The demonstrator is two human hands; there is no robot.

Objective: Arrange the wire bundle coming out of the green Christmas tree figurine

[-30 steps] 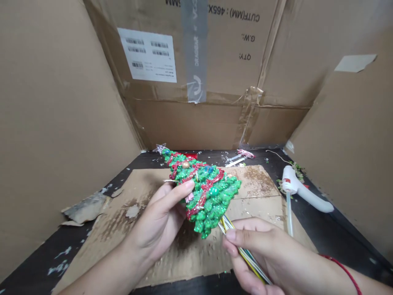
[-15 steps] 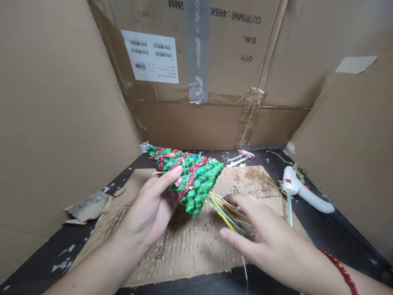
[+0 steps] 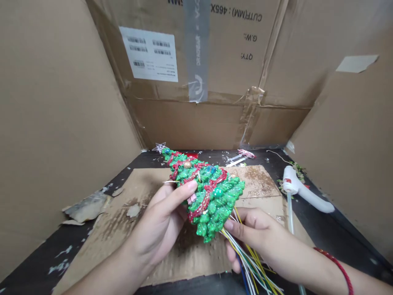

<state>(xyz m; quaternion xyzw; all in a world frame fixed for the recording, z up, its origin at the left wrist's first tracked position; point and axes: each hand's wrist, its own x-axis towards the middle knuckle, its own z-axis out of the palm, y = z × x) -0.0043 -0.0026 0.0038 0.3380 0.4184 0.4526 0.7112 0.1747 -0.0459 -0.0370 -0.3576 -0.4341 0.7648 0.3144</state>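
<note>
Tree (image 3: 207, 184): small, green and glittering, held in the air above the cardboard sheet (image 3: 187, 264), tilted, with its star (image 3: 160, 147) to the far left and its base (image 3: 215, 229) to the near right.

Left hand (image 3: 167, 215): it clasps the tree's left edge, thumb on the front, fingers behind. This hold should be steady but light, I think, because the small ornaments (image 3: 187, 164) look easy to loosen.

Wires (image 3: 250, 264): thin ones, white, yellow, green and blue, come out under the base and fan toward the near right. It would be good not to pull hard where they leave the tree.

Right hand (image 3: 258, 229): the fingers are bent among the wires, just beside the base; I cannot tell if they pinch any. To work close to the base seems wise, since there the wires spread least.

Glue gun (image 3: 307, 194): white, it lies on the right part of the dark table (image 3: 58, 233). Better to keep loose wire ends away from it; whether it is hot, I cannot see.
</note>
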